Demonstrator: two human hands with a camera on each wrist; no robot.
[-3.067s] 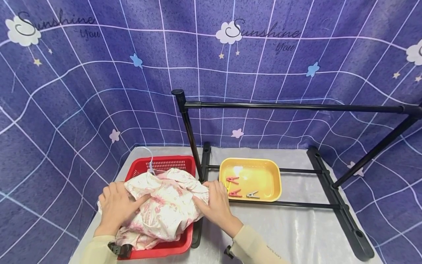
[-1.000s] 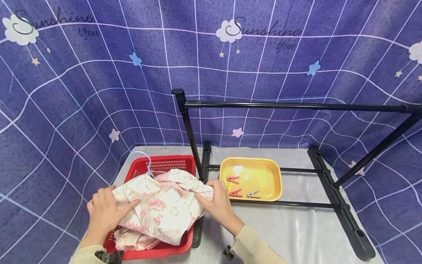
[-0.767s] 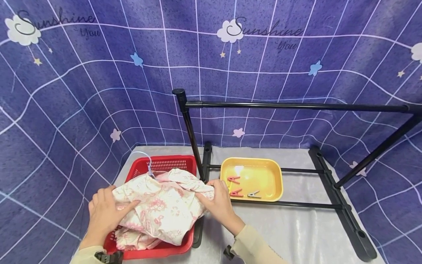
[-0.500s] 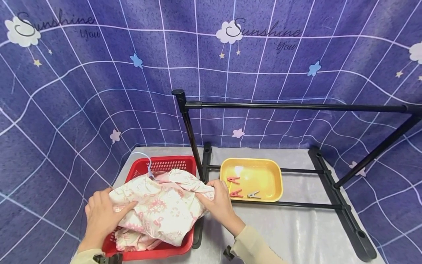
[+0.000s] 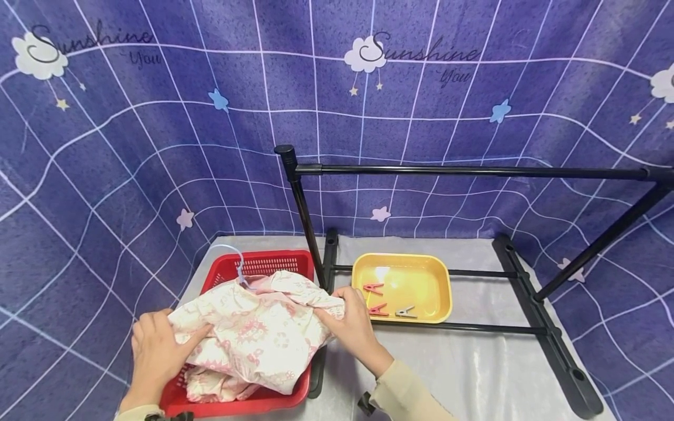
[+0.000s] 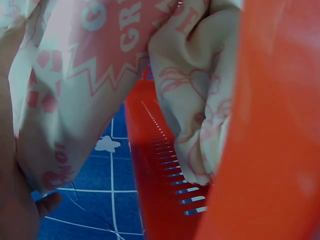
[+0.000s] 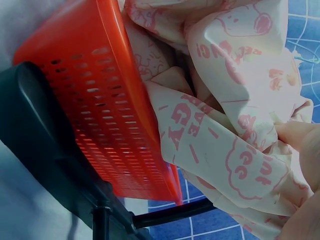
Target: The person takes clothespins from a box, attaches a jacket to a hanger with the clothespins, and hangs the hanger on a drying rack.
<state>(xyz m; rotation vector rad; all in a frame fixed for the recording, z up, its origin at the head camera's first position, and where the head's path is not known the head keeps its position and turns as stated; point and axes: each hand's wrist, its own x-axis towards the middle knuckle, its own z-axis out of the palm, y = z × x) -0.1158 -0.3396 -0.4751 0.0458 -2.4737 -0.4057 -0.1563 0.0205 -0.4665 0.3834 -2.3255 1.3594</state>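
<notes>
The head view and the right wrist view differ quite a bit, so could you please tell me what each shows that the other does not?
Only the head view shows the yellow tray with its clothes pegs, the rack's top rail and the left hand.

Only the right wrist view shows the basket's perforated outer side clearly.

Both show the red basket, the printed cloth, the right hand gripping it, and a rack foot.
</notes>
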